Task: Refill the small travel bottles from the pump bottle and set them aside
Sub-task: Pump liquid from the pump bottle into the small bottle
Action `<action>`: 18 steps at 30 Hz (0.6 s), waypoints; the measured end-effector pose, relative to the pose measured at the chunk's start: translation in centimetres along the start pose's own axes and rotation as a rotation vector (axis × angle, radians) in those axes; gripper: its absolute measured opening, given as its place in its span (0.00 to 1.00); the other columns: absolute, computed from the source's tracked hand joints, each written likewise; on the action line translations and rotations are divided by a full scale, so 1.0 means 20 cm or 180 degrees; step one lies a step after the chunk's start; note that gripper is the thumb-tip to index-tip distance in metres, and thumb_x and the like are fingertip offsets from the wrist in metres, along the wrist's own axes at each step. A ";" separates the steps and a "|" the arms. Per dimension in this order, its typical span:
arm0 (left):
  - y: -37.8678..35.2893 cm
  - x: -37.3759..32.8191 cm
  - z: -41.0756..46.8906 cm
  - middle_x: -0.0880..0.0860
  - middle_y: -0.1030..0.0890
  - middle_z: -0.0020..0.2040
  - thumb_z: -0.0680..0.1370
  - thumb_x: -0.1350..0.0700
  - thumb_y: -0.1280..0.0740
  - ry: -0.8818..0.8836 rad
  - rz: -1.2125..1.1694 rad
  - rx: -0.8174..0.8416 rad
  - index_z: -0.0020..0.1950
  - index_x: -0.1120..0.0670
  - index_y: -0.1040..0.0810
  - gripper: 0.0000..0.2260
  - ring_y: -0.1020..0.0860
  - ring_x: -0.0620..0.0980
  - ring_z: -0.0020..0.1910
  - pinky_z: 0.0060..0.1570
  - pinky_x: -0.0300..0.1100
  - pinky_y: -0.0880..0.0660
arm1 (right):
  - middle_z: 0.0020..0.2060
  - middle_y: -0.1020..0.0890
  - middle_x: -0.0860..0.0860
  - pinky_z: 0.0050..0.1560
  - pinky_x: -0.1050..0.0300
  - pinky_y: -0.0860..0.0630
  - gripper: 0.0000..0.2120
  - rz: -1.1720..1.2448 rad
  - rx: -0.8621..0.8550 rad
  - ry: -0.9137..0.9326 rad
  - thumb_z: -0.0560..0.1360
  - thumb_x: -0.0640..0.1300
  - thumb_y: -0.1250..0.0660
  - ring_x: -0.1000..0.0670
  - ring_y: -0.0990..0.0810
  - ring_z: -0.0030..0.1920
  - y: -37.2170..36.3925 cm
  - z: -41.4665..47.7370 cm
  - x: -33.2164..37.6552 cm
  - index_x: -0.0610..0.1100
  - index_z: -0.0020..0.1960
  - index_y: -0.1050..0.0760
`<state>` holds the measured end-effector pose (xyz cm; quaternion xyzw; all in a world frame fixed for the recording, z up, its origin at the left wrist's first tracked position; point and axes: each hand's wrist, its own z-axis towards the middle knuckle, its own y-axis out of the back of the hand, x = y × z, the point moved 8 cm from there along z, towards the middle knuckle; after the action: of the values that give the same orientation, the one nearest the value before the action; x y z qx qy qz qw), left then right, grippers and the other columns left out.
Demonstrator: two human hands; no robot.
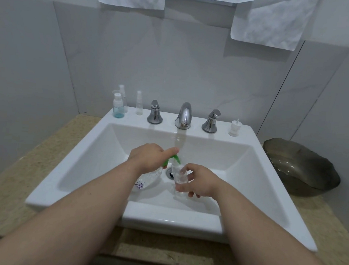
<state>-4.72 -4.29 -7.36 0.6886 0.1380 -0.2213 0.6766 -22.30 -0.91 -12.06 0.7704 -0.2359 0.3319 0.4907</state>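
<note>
Over the white sink basin (251, 160), my left hand (148, 156) grips a clear pump bottle (147, 179) with a green pump head (172, 159); the index finger lies along the top of the pump. The bottle tilts to the right, its nozzle at the mouth of a small clear travel bottle (178, 173). My right hand (199, 181) holds that travel bottle around its lower part. On the sink's back ledge at the left stand a travel bottle with blue liquid (116, 106), a clear spray bottle (123, 98) behind it, and another clear spray bottle (139, 103).
A chrome faucet (184, 116) with two handles (155, 112) (211, 122) stands at the back of the sink. A small white cap with a tube (235, 128) sits on the right ledge. A dark glass bowl (301, 166) rests on the beige counter (29, 162) at the right.
</note>
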 end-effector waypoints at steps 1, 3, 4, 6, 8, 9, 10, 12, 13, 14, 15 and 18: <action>0.00 0.00 0.00 0.47 0.18 0.37 0.78 0.27 0.48 0.0001 0.0011 0.0004 0.35 0.51 0.16 0.34 0.21 0.49 0.42 0.48 0.47 0.28 | 0.52 0.16 0.51 0.29 0.61 0.28 0.23 -0.0009 0.0007 -0.0007 0.72 0.46 0.20 0.52 0.19 0.31 0.00 0.00 0.00 0.48 0.63 0.26; -0.01 -0.01 0.00 0.47 0.18 0.37 0.78 0.28 0.47 0.0007 0.0027 0.0013 0.35 0.51 0.16 0.33 0.21 0.49 0.42 0.48 0.47 0.28 | 0.52 0.16 0.50 0.29 0.61 0.28 0.23 -0.0019 0.0012 -0.0019 0.72 0.46 0.20 0.52 0.19 0.31 0.00 0.00 -0.01 0.48 0.63 0.27; -0.01 -0.01 0.00 0.47 0.18 0.36 0.78 0.28 0.47 0.0016 0.0026 0.0016 0.35 0.51 0.16 0.33 0.21 0.49 0.41 0.47 0.46 0.28 | 0.53 0.16 0.50 0.29 0.61 0.28 0.23 -0.0026 0.0012 -0.0021 0.72 0.46 0.20 0.52 0.19 0.31 0.00 0.00 -0.01 0.48 0.62 0.27; -0.01 -0.01 0.00 0.47 0.19 0.34 0.78 0.29 0.46 0.0042 0.0013 0.0019 0.34 0.51 0.17 0.32 0.21 0.49 0.40 0.46 0.46 0.29 | 0.53 0.16 0.51 0.29 0.61 0.28 0.23 -0.0037 0.0022 -0.0017 0.72 0.46 0.20 0.52 0.19 0.31 0.00 0.00 0.00 0.48 0.62 0.27; 0.00 -0.01 0.00 0.46 0.20 0.33 0.79 0.30 0.46 0.0055 0.0004 0.0020 0.34 0.51 0.17 0.31 0.21 0.49 0.39 0.44 0.46 0.31 | 0.52 0.16 0.51 0.29 0.62 0.28 0.23 -0.0038 0.0031 -0.0013 0.73 0.46 0.21 0.52 0.19 0.32 0.00 -0.01 0.00 0.48 0.63 0.27; -0.01 -0.01 0.00 0.46 0.21 0.32 0.79 0.30 0.46 0.0056 0.0006 0.0023 0.34 0.51 0.17 0.31 0.21 0.48 0.39 0.43 0.46 0.31 | 0.52 0.16 0.51 0.29 0.62 0.28 0.23 -0.0037 0.0031 -0.0014 0.73 0.45 0.21 0.52 0.19 0.32 0.00 -0.01 0.00 0.48 0.63 0.27; -0.01 -0.01 0.00 0.46 0.21 0.32 0.79 0.30 0.45 0.0060 0.0010 0.0027 0.34 0.51 0.17 0.31 0.21 0.48 0.39 0.42 0.46 0.32 | 0.52 0.16 0.51 0.29 0.62 0.28 0.23 -0.0031 0.0032 -0.0016 0.73 0.45 0.21 0.52 0.19 0.32 0.00 -0.01 0.00 0.48 0.63 0.27; -0.01 -0.01 0.00 0.47 0.22 0.31 0.79 0.32 0.45 0.0090 -0.0009 0.0041 0.34 0.51 0.17 0.30 0.22 0.49 0.38 0.41 0.45 0.32 | 0.51 0.15 0.52 0.29 0.61 0.28 0.23 -0.0017 0.0038 -0.0019 0.72 0.45 0.21 0.52 0.19 0.31 0.00 -0.01 0.00 0.48 0.62 0.26; -0.01 -0.01 0.01 0.47 0.22 0.31 0.78 0.33 0.44 0.0102 -0.0026 0.0045 0.34 0.52 0.17 0.29 0.22 0.49 0.37 0.40 0.45 0.32 | 0.50 0.15 0.52 0.29 0.61 0.28 0.22 -0.0022 0.0040 -0.0019 0.72 0.45 0.20 0.52 0.19 0.31 0.00 -0.01 0.00 0.48 0.62 0.26; -0.01 -0.01 0.01 0.47 0.22 0.31 0.78 0.34 0.44 0.0108 -0.0037 0.0050 0.34 0.52 0.17 0.28 0.22 0.50 0.37 0.40 0.45 0.32 | 0.50 0.15 0.52 0.29 0.61 0.28 0.22 -0.0028 0.0043 -0.0015 0.72 0.45 0.20 0.52 0.19 0.31 0.00 -0.01 0.00 0.48 0.62 0.26; -0.01 -0.01 0.01 0.47 0.22 0.31 0.78 0.35 0.44 0.0108 -0.0041 0.0054 0.34 0.52 0.17 0.28 0.22 0.50 0.36 0.40 0.45 0.32 | 0.50 0.15 0.52 0.29 0.61 0.28 0.22 -0.0031 0.0044 -0.0012 0.72 0.45 0.20 0.52 0.19 0.32 0.00 -0.01 0.00 0.48 0.62 0.26; -0.01 -0.01 0.01 0.48 0.22 0.30 0.78 0.37 0.43 0.0092 -0.0006 0.0042 0.35 0.52 0.17 0.26 0.22 0.50 0.36 0.40 0.44 0.32 | 0.52 0.15 0.50 0.29 0.61 0.28 0.22 -0.0022 0.0053 -0.0002 0.72 0.45 0.20 0.51 0.19 0.32 -0.01 0.00 0.00 0.47 0.61 0.26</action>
<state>-4.98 -4.56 -7.41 0.6960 0.1470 -0.2130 0.6698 -22.22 -0.79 -12.08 0.7753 -0.2307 0.3318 0.4853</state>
